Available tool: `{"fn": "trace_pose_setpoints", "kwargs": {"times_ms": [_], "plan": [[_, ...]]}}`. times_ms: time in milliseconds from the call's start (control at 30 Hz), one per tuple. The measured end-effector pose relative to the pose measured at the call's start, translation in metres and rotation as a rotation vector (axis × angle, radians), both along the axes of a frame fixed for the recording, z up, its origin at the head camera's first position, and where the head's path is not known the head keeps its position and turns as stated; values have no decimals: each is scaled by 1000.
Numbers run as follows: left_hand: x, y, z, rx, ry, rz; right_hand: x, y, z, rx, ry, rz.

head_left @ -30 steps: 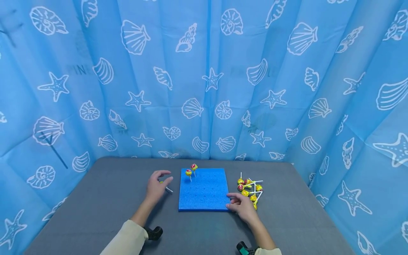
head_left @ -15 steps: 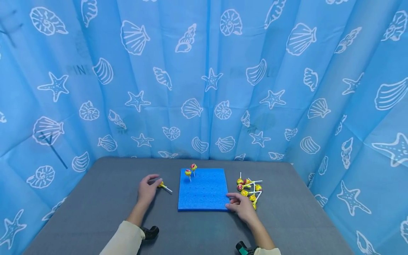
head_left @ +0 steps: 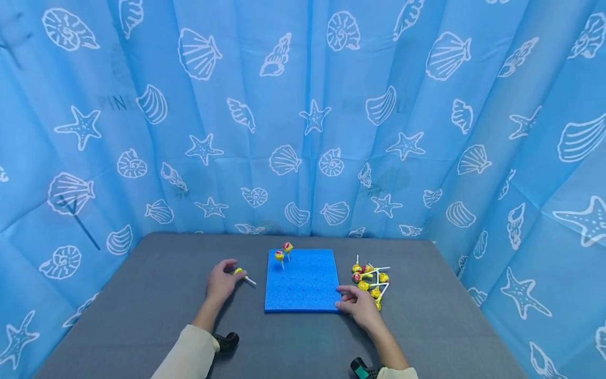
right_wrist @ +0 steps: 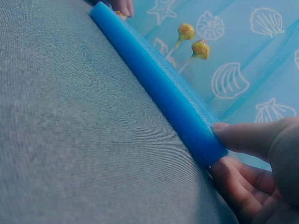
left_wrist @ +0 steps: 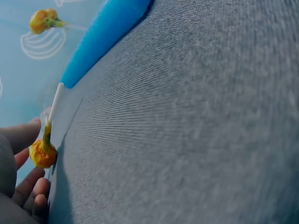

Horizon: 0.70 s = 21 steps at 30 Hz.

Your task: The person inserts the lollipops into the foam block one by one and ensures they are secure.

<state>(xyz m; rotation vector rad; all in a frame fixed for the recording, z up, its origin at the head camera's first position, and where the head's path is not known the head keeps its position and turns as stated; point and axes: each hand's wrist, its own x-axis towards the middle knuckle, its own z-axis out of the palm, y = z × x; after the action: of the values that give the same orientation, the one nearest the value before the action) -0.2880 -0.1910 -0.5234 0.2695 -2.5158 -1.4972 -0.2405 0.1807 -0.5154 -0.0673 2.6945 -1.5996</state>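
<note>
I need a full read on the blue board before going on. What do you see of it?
The board is a flat, roughly square blue slab, apparently foam, with a slightly grainy top, small dark holes in rows, and visible thickness along its sides. It lies flat on the grey table. Two lollipops stand in its far left part, sticks down and heads up. The right hand holds it at the right edge, near the front corner.

LEGIBLE TEXT | Curtain (head_left: pixel 255 131), up and left of blue board (head_left: pixel 303 292): first lettering (head_left: pixel 112 102), faint, reads "PINE" | Curtain, up and right of blue board: second lettering (head_left: pixel 347 105), faint, partly readable | Lollipop wrappers (head_left: pixel 280 255): markings too small to read
</note>
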Motion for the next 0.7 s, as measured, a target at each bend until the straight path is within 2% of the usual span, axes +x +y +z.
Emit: {"fn": "trace_pose_setpoints", "kwargs": {"times_ms": [367, 700], "plan": [[-3, 2, 1, -109, -25, -18, 0, 2, 0, -10, 12, 4], [-1, 5, 0, -113, -36, -5, 1, 1, 0, -7, 13, -4]]}}
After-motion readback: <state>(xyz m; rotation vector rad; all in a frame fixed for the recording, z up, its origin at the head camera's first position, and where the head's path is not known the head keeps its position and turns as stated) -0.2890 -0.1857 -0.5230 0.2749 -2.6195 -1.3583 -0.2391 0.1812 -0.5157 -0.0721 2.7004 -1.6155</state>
